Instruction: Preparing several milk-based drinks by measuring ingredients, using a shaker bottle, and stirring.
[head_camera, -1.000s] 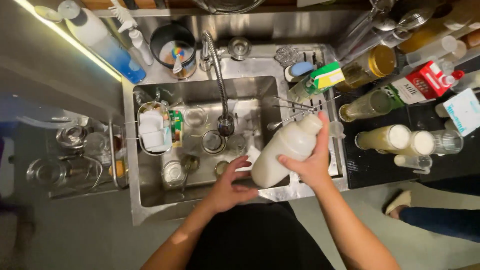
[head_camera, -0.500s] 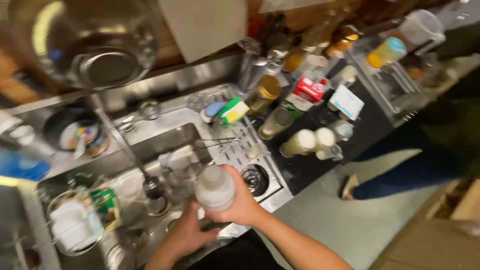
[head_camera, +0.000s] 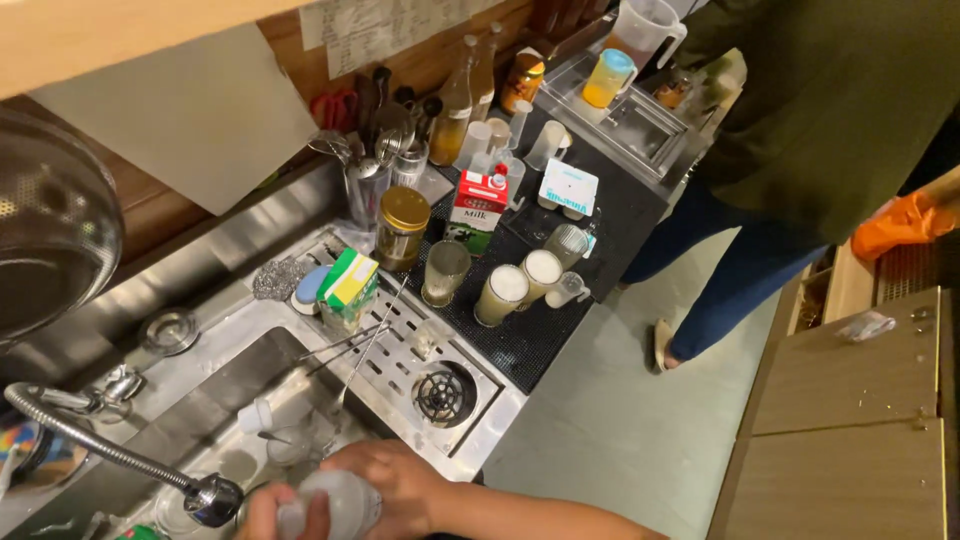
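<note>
At the bottom edge, both my hands hold a white plastic bottle (head_camera: 340, 508) over the steel sink (head_camera: 225, 375). My right hand (head_camera: 400, 485) wraps around the bottle's body, with the forearm running off to the lower right. My left hand (head_camera: 262, 510) grips the bottle's left end, and only its fingers show. The faucet's spray head (head_camera: 215, 500) hangs just left of the bottle on a flexible metal hose (head_camera: 90, 435). A small white cup (head_camera: 255, 415) lies in the sink behind my hands.
Beside the sink is a slotted drain board with a round rinser (head_camera: 445, 393), a green-yellow sponge (head_camera: 348, 280), a gold-lidded jar (head_camera: 402, 228), a milk carton (head_camera: 478, 210) and milky glasses (head_camera: 503, 293). Another person (head_camera: 800, 130) stands at right by a wooden cabinet (head_camera: 850, 420).
The view has swung up and right, off the sink and onto the counter. The bottle and both hands have dropped to the bottom edge, still gripped together.
</note>
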